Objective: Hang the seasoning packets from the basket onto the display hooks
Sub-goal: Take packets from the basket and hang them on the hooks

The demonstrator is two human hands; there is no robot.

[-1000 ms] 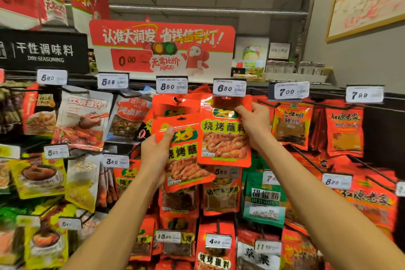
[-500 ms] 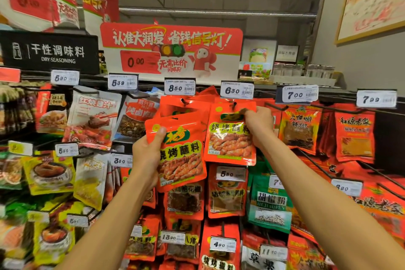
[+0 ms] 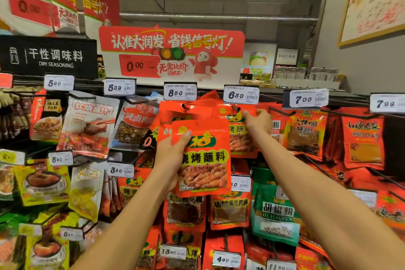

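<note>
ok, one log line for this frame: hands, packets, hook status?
left hand: grips spare orange packet | right hand: pinches second packet top at hook under 6.80 tag | seated: unclear

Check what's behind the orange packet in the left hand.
Behind the orange barbecue-seasoning packet in the left hand: more orange packets on a hook, partly visible. Their lower parts are covered.

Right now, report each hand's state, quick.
Left hand: grips a red barbecue seasoning packet by its left edge.
Right hand: fingers pinch the top of the packet on the 6.80 hook.
</note>
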